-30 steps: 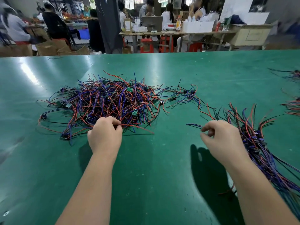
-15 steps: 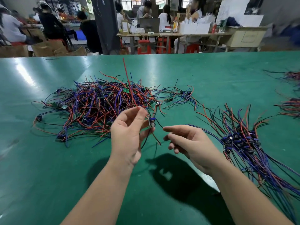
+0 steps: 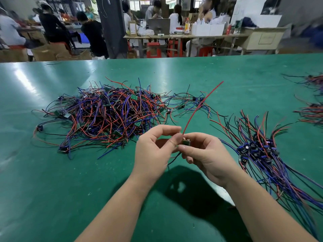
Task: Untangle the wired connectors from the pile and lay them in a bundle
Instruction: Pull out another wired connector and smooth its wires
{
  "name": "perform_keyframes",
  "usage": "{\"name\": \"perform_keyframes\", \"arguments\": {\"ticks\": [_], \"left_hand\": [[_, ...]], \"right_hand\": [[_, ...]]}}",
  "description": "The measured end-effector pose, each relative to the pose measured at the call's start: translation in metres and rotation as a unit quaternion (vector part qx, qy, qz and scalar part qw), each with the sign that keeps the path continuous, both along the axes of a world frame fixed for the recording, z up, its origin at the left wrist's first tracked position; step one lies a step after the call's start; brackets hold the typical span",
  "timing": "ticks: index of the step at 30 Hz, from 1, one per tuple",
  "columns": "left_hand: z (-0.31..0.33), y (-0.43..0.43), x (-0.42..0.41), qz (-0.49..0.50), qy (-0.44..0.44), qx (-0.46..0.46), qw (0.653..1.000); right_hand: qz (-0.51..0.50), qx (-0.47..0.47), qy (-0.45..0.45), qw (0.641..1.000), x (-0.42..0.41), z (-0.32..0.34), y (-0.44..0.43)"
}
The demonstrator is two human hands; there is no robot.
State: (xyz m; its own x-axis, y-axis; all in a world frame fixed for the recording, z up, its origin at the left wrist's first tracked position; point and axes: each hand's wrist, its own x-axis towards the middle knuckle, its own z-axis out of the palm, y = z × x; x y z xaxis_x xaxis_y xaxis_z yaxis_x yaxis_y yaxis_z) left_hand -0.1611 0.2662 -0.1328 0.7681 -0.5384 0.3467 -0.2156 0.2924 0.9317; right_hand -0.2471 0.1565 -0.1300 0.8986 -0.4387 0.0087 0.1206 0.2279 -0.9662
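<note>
A tangled pile (image 3: 108,117) of red, blue and black wired connectors lies on the green table (image 3: 52,180), left of centre. To the right lies the sorted bundle (image 3: 262,151), its connectors side by side and its wires fanning out. Both hands meet above the table in front of the pile. My left hand (image 3: 155,151) and my right hand (image 3: 206,154) pinch one small connector (image 3: 186,142) between their fingertips. Its red wire (image 3: 201,105) sticks up and away to the right, and a black wire hangs below the hands.
Smaller heaps of wires (image 3: 311,114) lie at the table's far right edge. Beyond the table's far edge, people sit at work benches (image 3: 174,34) with red stools and cardboard boxes.
My left hand drew one connector out of the pile and lifted it toward me. My right hand came in from the bundle side and now pinches the same connector.
</note>
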Motion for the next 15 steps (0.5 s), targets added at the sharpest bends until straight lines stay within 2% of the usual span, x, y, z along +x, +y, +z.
{"name": "perform_keyframes", "arguments": {"ticks": [3,5,7,9,15], "left_hand": [[-0.0021,-0.0039,-0.0037,0.033,-0.003,0.012,0.999],[-0.0052,-0.003,-0.0032,0.074,-0.092,0.069,0.991],[-0.0066,-0.0011,-0.0036,0.075,-0.189,0.118,0.972],[-0.0072,0.0001,-0.0042,0.061,-0.214,0.124,0.967],[-0.0085,0.0014,-0.0004,0.106,-0.294,0.125,0.942]], "right_hand": [[-0.042,0.062,0.023,0.997,0.0016,0.0009,-0.0019],[-0.075,0.091,0.033,0.993,0.0026,0.0001,-0.0036],[-0.093,0.101,0.03,0.99,0.0032,0.0,-0.0044],[-0.097,0.11,0.022,0.989,0.0043,0.0005,-0.0036],[-0.081,0.168,0.031,0.982,0.0031,0.0003,-0.0062]]}}
